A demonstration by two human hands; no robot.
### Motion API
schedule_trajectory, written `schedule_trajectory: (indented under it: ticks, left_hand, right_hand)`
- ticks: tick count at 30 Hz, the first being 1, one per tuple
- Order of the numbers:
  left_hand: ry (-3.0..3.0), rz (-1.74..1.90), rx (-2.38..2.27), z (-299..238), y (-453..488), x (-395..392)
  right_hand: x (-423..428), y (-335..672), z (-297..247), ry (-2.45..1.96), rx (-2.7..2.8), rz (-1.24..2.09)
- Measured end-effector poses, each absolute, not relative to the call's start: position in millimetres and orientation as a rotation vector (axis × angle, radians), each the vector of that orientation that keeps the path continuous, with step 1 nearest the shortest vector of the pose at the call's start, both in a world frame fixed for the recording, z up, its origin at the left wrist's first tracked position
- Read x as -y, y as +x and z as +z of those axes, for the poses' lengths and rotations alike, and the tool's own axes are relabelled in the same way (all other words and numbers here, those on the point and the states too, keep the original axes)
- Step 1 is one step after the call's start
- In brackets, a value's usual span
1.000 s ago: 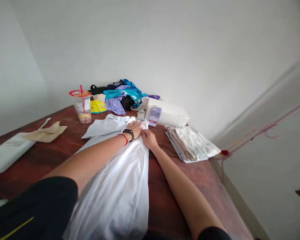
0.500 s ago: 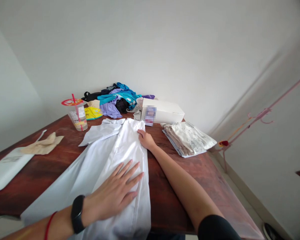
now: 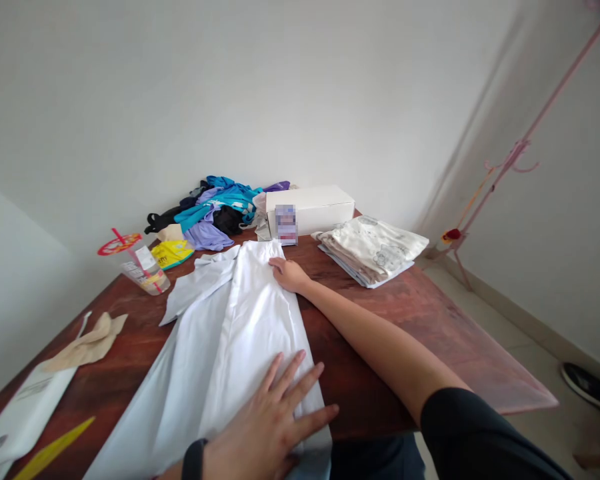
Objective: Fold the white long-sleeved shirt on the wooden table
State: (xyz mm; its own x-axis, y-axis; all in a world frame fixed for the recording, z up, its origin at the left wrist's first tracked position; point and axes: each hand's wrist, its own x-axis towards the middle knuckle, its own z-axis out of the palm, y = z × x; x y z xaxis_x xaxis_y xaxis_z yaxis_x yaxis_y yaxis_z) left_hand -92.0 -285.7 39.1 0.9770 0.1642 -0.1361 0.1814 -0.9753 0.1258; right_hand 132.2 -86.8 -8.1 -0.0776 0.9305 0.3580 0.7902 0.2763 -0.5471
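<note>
White garment on the counter, with left hand and right hand at its right side

The counter, reddish brown, fills the lower half of the frame. The white garment lies lengthwise on it, from the centre of the frame to the bottom edge; a sleeve-like section is laid out at its upper left.

The left hand occupies the bottom centre. It is open, palm down, fingers spread over the garment, with the thumb reaching past the fabric's right edge. Palm contact cannot be confirmed. A dark wristband encircles its wrist.

A heap of clothes, mainly teal, lilac and black, lies left of upper centre. To the right of centre is a stack of folded fabric with a pale printed piece on top. Between heap and stack is a white box.

A white flat item lies at lower left, partly covered by a beige cloth.

The right hand touches the garment's right edge near its upper end, fingers bent; whether it grips or only presses cannot be determined.

A clear cup with a red straw appears tilted at left of centre, next to a yellow packet. A small package, its print obscured, is in front of the box.
</note>
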Motion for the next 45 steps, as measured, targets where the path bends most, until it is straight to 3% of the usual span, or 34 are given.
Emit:
schedule_trajectory:
  ticks: [12, 27, 38, 45]
  left_hand:
    - [3.141, 0.251, 0.113, 47, -107, 280]
    - [3.185, 0.046, 0.121, 56, -98, 289]
    - [2.984, -0.015, 0.163, 93, -85, 270]
    - [2.931, 0.049, 0.268, 63, -65, 277]
  right_hand:
    - [86, 133, -10, -1.557, 1.884, 0.278]
    - [87, 132, -9, -1.549, 1.836, 0.327]
    - [85, 134, -11, -1.456, 1.796, 0.307]
    - [86, 135, -9, -1.384, 1.761, 0.315]
